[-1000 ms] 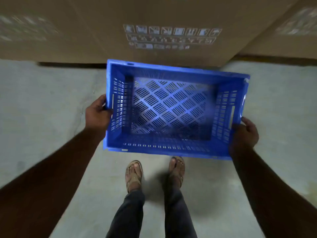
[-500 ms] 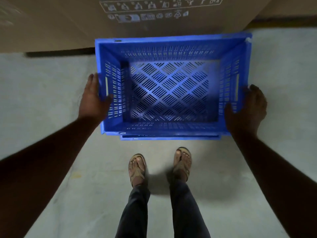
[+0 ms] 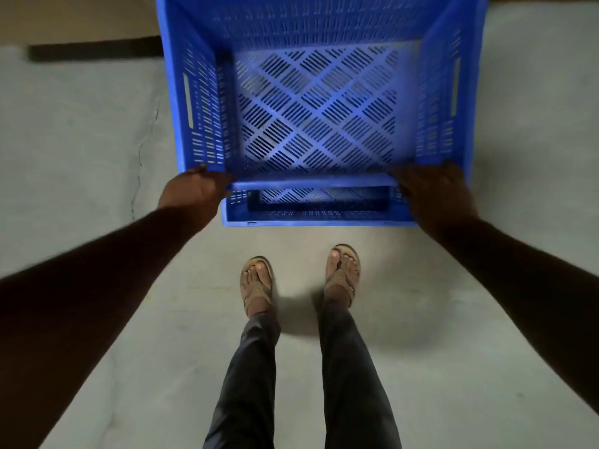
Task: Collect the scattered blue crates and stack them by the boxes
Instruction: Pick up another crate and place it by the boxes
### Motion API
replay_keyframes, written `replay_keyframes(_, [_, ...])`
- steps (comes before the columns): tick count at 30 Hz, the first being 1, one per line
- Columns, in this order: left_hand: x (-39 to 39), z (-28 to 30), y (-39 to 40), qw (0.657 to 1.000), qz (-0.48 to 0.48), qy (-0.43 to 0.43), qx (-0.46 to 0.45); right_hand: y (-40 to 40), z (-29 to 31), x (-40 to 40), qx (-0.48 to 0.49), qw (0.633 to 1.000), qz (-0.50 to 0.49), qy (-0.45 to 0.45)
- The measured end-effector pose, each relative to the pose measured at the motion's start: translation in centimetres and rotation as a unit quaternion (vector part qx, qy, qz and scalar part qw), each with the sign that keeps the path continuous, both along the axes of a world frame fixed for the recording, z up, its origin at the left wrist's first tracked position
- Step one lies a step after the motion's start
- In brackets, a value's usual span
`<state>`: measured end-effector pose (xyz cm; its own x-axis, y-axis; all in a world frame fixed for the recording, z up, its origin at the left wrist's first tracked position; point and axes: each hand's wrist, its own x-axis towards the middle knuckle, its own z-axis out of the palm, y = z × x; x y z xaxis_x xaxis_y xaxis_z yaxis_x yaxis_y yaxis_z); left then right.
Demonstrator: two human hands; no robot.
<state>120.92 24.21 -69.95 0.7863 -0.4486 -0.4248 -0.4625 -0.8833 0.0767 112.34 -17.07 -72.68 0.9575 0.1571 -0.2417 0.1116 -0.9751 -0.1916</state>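
Observation:
A blue perforated crate (image 3: 317,108) fills the upper middle of the head view, its open top facing me. It rests tilted over a second blue crate (image 3: 319,213), whose near rim and wall show below it. My left hand (image 3: 194,189) grips the top crate's near left corner. My right hand (image 3: 436,192) holds the near right corner, fingers curled over the rim. The crates' far side is cut off by the frame's top edge.
A brown cardboard box (image 3: 81,17) stands at the back left against the crates. My sandalled feet (image 3: 299,280) are planted on the grey concrete floor (image 3: 81,131) just behind the crates. A crack runs down the floor at left.
The crate moved forward and down onto the lower crate. My hands slid from the side handles to its near corners.

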Motion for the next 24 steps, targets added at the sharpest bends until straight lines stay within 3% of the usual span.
replay_keyframes(5, [1.4, 0.5, -0.9, 0.994, 0.060, 0.085, 0.038, 1.4, 2.2, 1.6, -0.007, 0.997, -0.043, 0.063])
replay_keyframes(11, [-0.1, 0.7, -0.8, 0.988, 0.056, 0.108, 0.090, 2.6, 3.5, -0.3, 0.016, 0.985, -0.086, 0.151])
replay_keyframes(17, [-4.8, 1.7, 0.1, 0.984, 0.065, 0.137, 0.089, 2.8, 4.5, -4.4, 0.041, 0.977, -0.058, 0.200])
replay_keyframes(24, [-6.1, 2.4, 0.6, 0.967, 0.078, 0.223, 0.096, 3.3, 5.2, -6.4, 0.036, 0.973, -0.097, 0.207])
